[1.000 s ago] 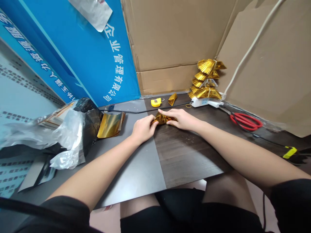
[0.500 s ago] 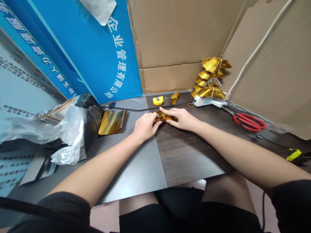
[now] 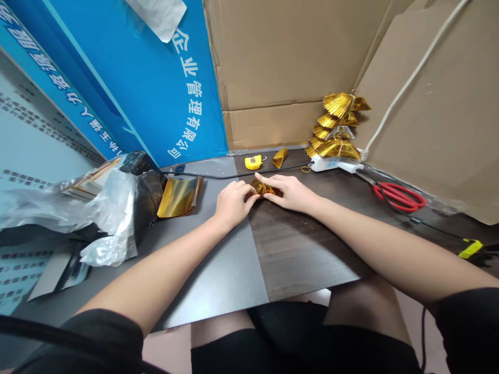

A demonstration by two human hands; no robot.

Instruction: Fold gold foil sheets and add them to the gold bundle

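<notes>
A small folded piece of gold foil [image 3: 265, 188] lies on the dark tabletop between my hands. My left hand [image 3: 234, 203] grips its left end, and my right hand [image 3: 290, 192] pinches the right end with thumb and fingertips. Its underside is hidden by my fingers. Farther off, a flat sheet of gold foil [image 3: 180, 197] rests to the left of my left hand. A small folded gold foil piece [image 3: 279, 157] sits near the back edge, and a stack of pleated gold foil fans [image 3: 335, 128] rises at the back right.
A yellow tape measure [image 3: 253, 162] and a rubber band [image 3: 306, 169] lie at the back. A white power strip [image 3: 325, 163] with a black cable sits back right. Red-handled scissors [image 3: 398, 197] lie right. Plastic bags [image 3: 111, 213] heap left. Cardboard [image 3: 280, 52] and a blue banner [image 3: 128, 88] form the walls.
My fingers have shifted on the gold foil piece, with my right fingertips drawn closer to its middle. The camera view has moved slightly, and the objects on the table stay in place.
</notes>
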